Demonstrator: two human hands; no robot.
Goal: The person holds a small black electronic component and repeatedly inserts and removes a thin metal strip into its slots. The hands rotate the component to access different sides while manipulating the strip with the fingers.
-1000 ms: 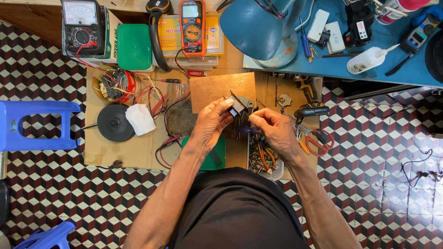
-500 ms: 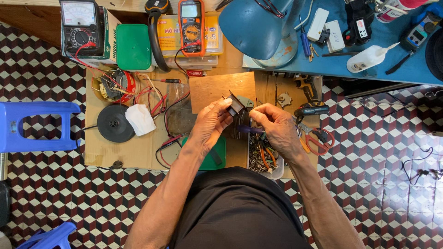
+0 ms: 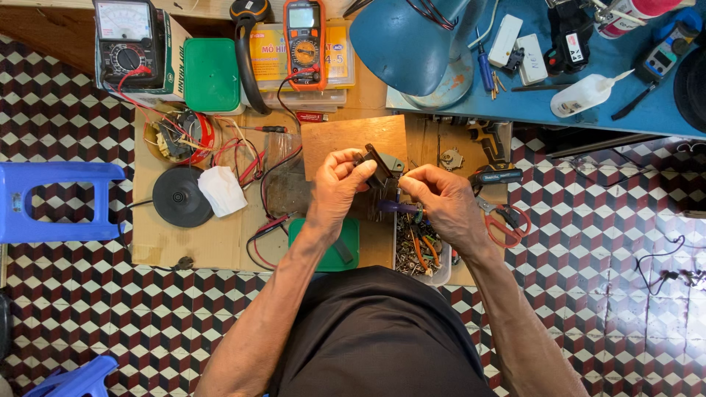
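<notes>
The floor of red, white and black cube-pattern tiles [image 3: 603,242] fills most of the frame. On it, in the middle, lies a flat brown cardboard sheet [image 3: 158,242] that serves as work surface. At the upper right stands a blue-painted table [image 3: 662,117], and on its left edge a large blue dome-shaped lamp shade [image 3: 412,40]. At the left edge is a blue plastic stool [image 3: 51,202].

On the cardboard, left of centre, rest a round black disc [image 3: 182,197] and, just beside it, a crumpled white cloth [image 3: 223,190]. At the top centre stands an orange digital multimeter [image 3: 305,40]; at the upper left, a black analogue meter with a white dial [image 3: 123,37].

In the centre, the left hand [image 3: 340,184] is closed around a small black electrical part with a grey metal bracket [image 3: 379,165], held raised above the cardboard. The right hand [image 3: 445,202] meets it from the right; its fingertips are pinched together at the bracket, but what they pinch is too small to tell. Below the hands sits a clear plastic tray of screws and small parts [image 3: 419,254], and to the right lie red-handled scissors [image 3: 507,220].

Compared with one second ago, both hands and the part are almost in the same place; only the fingers have shifted slightly. I judge that the fine work on the part continues, with no new step begun.
</notes>
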